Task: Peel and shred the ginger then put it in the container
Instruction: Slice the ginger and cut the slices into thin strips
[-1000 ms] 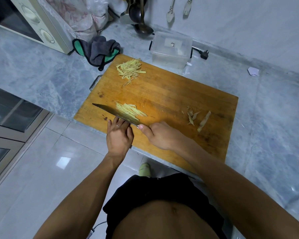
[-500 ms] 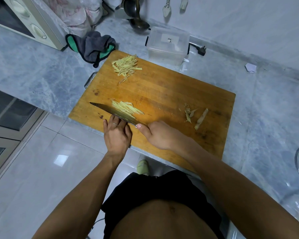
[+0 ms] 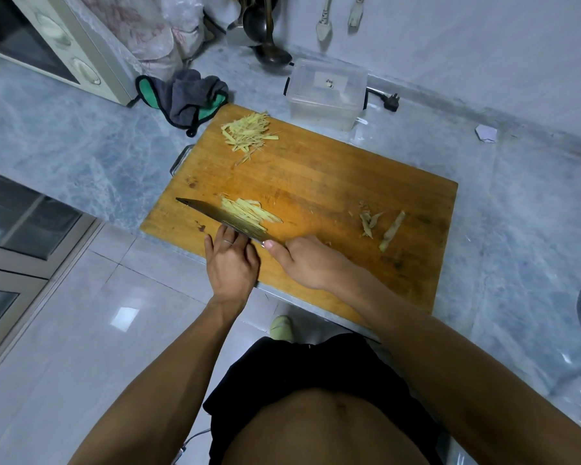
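Observation:
A wooden cutting board (image 3: 332, 176) lies on the marble counter. My right hand (image 3: 306, 263) grips the handle of a cleaver (image 3: 215, 214) whose blade rests on the board's near left part. Pale ginger shreds (image 3: 254, 213) lie just beyond the blade. My left hand (image 3: 232, 266) rests behind the blade with its fingers stretched forward; the fingertips and whatever lies under them are hidden by the knife. A second pile of shredded ginger (image 3: 247, 132) sits at the board's far left corner. Ginger peels (image 3: 379, 226) lie on the right. The clear plastic container (image 3: 326, 95) stands behind the board.
A grey-green cloth (image 3: 188, 95) lies left of the far corner of the board, with a microwave (image 3: 64, 48) beyond it. A ladle (image 3: 269, 52) and a plug (image 3: 391, 102) are near the container. The counter edge runs along the board's near side.
The cleaver and both hands stay at the same spot on the board; only the view has shifted slightly.

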The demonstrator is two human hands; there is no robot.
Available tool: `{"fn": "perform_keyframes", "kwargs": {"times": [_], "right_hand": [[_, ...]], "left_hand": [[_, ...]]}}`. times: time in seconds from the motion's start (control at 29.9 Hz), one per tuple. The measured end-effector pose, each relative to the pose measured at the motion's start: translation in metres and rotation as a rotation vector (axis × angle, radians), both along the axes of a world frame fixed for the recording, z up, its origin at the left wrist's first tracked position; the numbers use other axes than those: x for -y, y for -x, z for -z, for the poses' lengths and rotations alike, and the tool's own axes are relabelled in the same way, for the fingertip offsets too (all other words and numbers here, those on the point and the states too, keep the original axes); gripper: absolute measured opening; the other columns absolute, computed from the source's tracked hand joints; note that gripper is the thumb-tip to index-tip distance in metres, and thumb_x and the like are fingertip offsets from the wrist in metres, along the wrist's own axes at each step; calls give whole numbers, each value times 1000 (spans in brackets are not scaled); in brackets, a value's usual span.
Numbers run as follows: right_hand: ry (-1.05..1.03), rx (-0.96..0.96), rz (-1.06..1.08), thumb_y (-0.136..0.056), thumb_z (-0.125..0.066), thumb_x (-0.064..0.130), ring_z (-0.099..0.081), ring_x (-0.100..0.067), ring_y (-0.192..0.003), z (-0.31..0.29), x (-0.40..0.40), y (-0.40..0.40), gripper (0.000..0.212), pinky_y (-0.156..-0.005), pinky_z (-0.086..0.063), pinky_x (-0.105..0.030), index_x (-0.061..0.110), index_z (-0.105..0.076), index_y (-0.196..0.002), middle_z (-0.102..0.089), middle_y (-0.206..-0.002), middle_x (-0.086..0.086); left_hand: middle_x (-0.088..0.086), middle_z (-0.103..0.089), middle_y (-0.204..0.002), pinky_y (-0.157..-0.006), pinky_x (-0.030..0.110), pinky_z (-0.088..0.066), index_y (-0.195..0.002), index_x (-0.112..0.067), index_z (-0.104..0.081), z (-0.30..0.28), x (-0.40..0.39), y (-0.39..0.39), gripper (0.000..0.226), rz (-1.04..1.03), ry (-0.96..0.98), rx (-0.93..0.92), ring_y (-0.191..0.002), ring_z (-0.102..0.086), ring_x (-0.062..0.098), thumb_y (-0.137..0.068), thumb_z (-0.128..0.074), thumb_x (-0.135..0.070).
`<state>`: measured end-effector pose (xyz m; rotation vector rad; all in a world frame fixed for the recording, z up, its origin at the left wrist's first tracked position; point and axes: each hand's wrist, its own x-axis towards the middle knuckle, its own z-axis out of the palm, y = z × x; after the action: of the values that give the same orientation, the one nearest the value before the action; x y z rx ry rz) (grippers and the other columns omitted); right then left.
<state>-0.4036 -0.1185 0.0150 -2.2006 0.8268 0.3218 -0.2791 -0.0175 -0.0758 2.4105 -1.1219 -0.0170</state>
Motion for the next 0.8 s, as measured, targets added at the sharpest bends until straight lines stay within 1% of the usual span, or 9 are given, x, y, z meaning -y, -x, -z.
{"fn": "perform_keyframes", "kwargs": {"times": [0.1, 0.17, 0.23, 0.33, 0.43, 0.57, 0.67, 0.73, 0.8], "right_hand": [[12, 12, -9, -104, -22, 58, -57, -38, -78, -5, -1, 6, 68, -72, -48, -45, 8, -48, -66, -49, -66, -10], [12, 10, -10, -104, -21, 57, -59, -36, -77, -9, 0, 7, 69, -70, -48, -43, 7, -49, -66, -50, -64, -11], [8, 15, -9, -105, -22, 56, -58, -34, -74, -11, 0, 7, 69, -67, -47, -41, 6, -47, -64, -51, -63, -11], [18, -1, -9, -105, -22, 56, -52, -29, -67, -11, 0, 6, 68, -63, -41, -38, 8, -43, -61, -49, -63, -11], [20, -20, -15, -104, -22, 57, -49, -24, -62, -8, 0, 4, 67, -60, -38, -36, 10, -42, -62, -48, -64, -11], [12, -24, -25, -104, -21, 57, -48, -25, -66, -4, 0, 6, 65, -63, -38, -37, 11, -43, -64, -49, -67, -11], [4, -24, -31, -104, -23, 56, -48, -24, -64, -3, 1, 7, 65, -59, -35, -35, 11, -43, -63, -49, -66, -10], [-1, -21, -32, -105, -24, 56, -48, -25, -64, -2, 1, 5, 64, -58, -33, -34, 11, -44, -63, -49, -67, -11], [-11, -25, -24, -105, -24, 56, -47, -26, -70, -2, 0, 3, 63, -62, -34, -35, 11, -46, -66, -49, -71, -10]], "left_hand": [[15, -66, -101, -102, 58, -36, -84, -1, -70, 3, 0, 2, 22, -21, -18, -24, -113, -55, 35, -82, -49, -8], [15, -66, -103, -103, 60, -35, -86, -1, -71, 5, 0, 3, 24, -25, -23, -32, -114, -55, 36, -83, -48, -8], [15, -65, -105, -105, 59, -33, -88, -2, -71, 7, 0, 2, 25, -24, -13, -25, -116, -54, 36, -84, -47, -9], [14, -64, -110, -108, 53, -29, -92, -3, -71, 7, 0, 2, 28, -20, 9, -22, -118, -53, 35, -85, -45, -12], [15, -64, -108, -107, 53, -29, -90, -2, -70, 6, 0, 2, 30, -27, 24, -22, -117, -54, 35, -86, -43, -13], [15, -65, -105, -104, 55, -33, -86, -2, -71, 7, 1, 1, 30, -28, 11, -9, -114, -55, 36, -86, -43, -14], [17, -65, -99, -98, 58, -38, -82, 0, -71, 8, 1, -1, 28, -21, -4, 11, -109, -56, 38, -85, -47, -12], [17, -66, -101, -99, 58, -37, -83, 1, -71, 10, 1, -2, 26, -18, -13, 18, -111, -55, 39, -85, -49, -12], [17, -66, -104, -102, 57, -35, -84, 1, -71, 11, 1, -1, 27, -14, -18, 23, -114, -54, 39, -85, -48, -13]]}}
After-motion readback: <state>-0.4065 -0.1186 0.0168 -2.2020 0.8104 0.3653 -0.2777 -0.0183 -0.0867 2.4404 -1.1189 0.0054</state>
